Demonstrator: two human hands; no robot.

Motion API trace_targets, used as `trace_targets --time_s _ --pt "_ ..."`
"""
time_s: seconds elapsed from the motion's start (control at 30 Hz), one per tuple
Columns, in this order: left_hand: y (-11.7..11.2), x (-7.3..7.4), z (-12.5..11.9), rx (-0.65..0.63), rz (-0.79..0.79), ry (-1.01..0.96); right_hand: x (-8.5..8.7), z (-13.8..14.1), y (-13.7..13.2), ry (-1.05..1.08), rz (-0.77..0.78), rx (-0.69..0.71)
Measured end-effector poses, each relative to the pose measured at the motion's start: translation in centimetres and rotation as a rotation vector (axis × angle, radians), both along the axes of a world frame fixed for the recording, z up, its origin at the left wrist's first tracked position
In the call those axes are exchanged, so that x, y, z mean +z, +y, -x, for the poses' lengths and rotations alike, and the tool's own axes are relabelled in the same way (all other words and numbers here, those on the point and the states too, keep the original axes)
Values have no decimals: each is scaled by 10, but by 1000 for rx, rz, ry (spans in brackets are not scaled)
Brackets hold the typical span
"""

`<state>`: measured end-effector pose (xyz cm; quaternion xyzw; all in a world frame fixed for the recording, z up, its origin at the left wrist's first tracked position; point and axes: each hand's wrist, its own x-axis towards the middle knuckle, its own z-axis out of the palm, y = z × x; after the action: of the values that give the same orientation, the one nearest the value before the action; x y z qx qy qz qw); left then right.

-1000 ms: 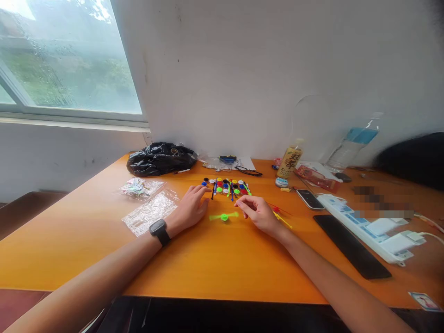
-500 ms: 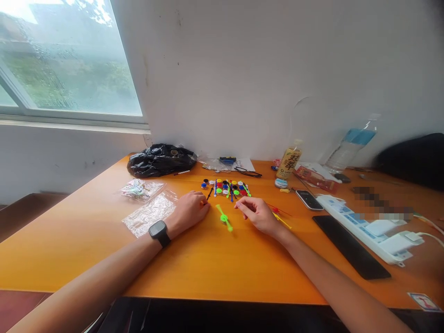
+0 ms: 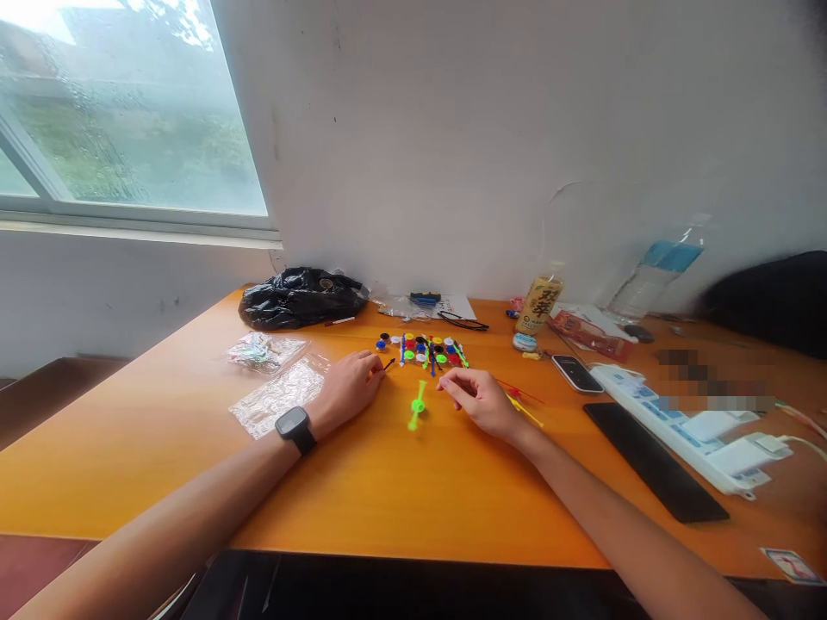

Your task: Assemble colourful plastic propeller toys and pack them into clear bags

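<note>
A bright green spinner (image 3: 418, 406), a round hub with a two-ended arrow pointer, stands on the table between my hands, its pointer tips blurred by turning. My left hand (image 3: 349, 385) rests on the table to its left, fingers closed, with a small black arrow pointer (image 3: 388, 364) sticking out from the fingertips. To the spinner's right is my right hand (image 3: 481, 400), thumb and fingers curled together, nothing visible in them. Beyond both hands lie several coloured round bases (image 3: 420, 346) and arrow pointers in rows. Beside my right hand lie a red pointer (image 3: 515, 393) and a yellow pointer (image 3: 526, 412).
Clear plastic bags (image 3: 277, 400) lie left, before a black plastic bag (image 3: 301, 297). On the right are a drink bottle (image 3: 539, 303), a phone (image 3: 577, 374), a white power strip (image 3: 672, 426) and a flat black slab (image 3: 652, 461). Glasses (image 3: 463, 321) lie near the wall.
The green spinner's pointer has turned from one slant to the opposite one. The black pointer at my left fingertips has tilted. My right hand has hardly moved.
</note>
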<state>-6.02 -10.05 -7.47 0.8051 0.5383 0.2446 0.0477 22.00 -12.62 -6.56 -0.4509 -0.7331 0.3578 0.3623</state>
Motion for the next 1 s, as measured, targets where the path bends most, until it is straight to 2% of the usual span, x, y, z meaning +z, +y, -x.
trace_targets --time_s 0.17,0.4,0.6,0.73,0.9,1.0 --pt "3 -3 2 27 -15 -84 0 0 0 -10 -11 9" --pt "22 -14 13 64 -52 -321 -1 1 -1 -41 -27 13" --pt "29 -13 20 166 -69 -327 -2 2 -2 -53 -44 25" --pt "28 -11 20 162 -51 -326 -1 2 -2 -64 -42 32" --pt "29 -10 23 176 -98 -430 -2 1 -2 -89 -46 28" --pt "32 -11 26 175 -75 -389 -2 2 -3 -95 -42 38"
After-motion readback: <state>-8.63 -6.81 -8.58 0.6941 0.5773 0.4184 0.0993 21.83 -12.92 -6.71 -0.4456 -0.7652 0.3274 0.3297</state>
